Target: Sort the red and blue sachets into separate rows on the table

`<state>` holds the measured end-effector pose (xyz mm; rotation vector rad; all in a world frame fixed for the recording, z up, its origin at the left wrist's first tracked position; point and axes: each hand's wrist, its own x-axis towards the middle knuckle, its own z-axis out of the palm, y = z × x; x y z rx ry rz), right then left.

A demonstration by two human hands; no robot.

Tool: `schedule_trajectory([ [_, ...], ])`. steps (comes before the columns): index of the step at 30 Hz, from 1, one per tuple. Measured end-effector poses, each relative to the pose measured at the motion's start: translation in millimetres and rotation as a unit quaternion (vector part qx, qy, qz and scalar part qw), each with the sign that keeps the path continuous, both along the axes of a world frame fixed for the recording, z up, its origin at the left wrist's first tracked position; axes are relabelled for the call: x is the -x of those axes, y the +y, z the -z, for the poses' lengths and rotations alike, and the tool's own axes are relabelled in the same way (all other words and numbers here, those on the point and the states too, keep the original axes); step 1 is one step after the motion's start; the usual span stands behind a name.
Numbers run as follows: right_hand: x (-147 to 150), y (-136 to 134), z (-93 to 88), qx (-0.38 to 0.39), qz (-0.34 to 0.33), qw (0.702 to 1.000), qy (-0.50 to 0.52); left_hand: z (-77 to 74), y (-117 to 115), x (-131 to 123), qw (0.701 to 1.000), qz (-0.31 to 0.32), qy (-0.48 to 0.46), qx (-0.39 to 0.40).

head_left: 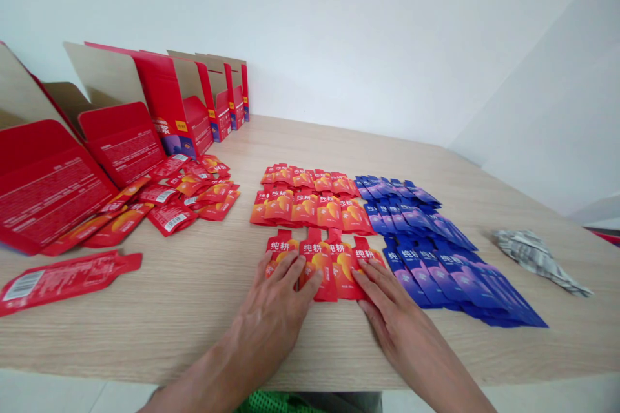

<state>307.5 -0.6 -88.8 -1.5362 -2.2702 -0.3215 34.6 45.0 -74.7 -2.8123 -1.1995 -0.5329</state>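
Several red-orange pouches with fruit pictures lie side by side in the nearest row, among them one red pouch [343, 271] between my hands. My left hand [274, 303] rests flat on the left pouches of this row, fingers stretched forward. On the rightmost red pouch [363, 251] lie the fingers of my right hand [390, 303], also stretched out and partly covering it. Two more rows of red pouches [305, 206] lie behind. Overlapping blue pouches [450, 274] form rows just right of the red ones.
Open red cartons [121, 142] stand along the left and back. A loose heap of red pouches [169, 213] lies before them, and a single red pouch [68, 277] lies barcode up nearer me. A crumpled grey-and-white item [535, 255] sits at the right of the wooden table [194, 310].
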Motion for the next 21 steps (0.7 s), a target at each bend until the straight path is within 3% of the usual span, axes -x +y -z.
schedule_trajectory([
  [10,-5,0,5.3,0.009,0.01,1.0,0.008,4.3,0,-6,1.0,-0.005,-0.002,-0.016],
  [15,4,-3,1.6,-0.018,0.004,0.999,0.032,-6.8,-5,-6,0.999,-0.01,-0.032,-0.019],
  [18,15,-6,-1.8,-0.035,0.012,0.997,0.07,-19.6,-2,17,0.996,-0.046,-0.061,-0.041],
  [21,22,-8,-2.7,-0.054,0.008,0.993,0.102,-30.5,5,77,0.983,-0.143,-0.076,-0.088],
])
